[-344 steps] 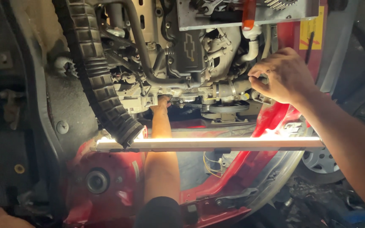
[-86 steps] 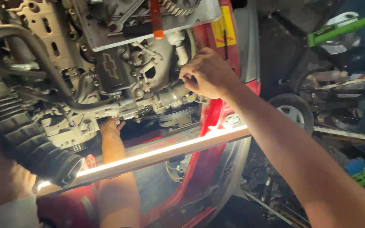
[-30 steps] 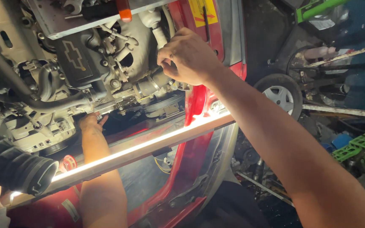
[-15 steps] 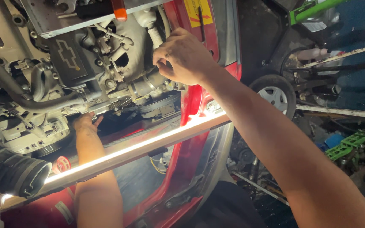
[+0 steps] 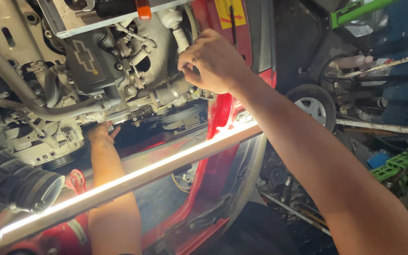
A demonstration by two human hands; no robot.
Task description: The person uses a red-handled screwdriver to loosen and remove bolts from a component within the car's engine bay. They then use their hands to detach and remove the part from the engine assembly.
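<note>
The grimy grey engine (image 5: 119, 71) hung in the red car's bay, hoses looped across it, a round pulley (image 5: 182, 113) low at its right end.

Two bare hands work at one engine (image 5: 119, 71): the left hand (image 5: 101, 134) reaches up beneath its lower edge, and the right hand (image 5: 213, 61) is at its right side. One long lit light bar (image 5: 133, 182) crosses the view on a slant. One ribbed black intake hose (image 5: 17, 182) lies at the lower left. One yellow warning label (image 5: 230, 12) sits on the red body panel (image 5: 223, 108). One small wheel (image 5: 313, 105) with a grey hub shows at the right. Two green frame pieces appear: one green bar (image 5: 360, 10) at the top right, one green rack (image 5: 397, 165) lower right. One orange cap (image 5: 143, 9) sticks out at the top.
</note>
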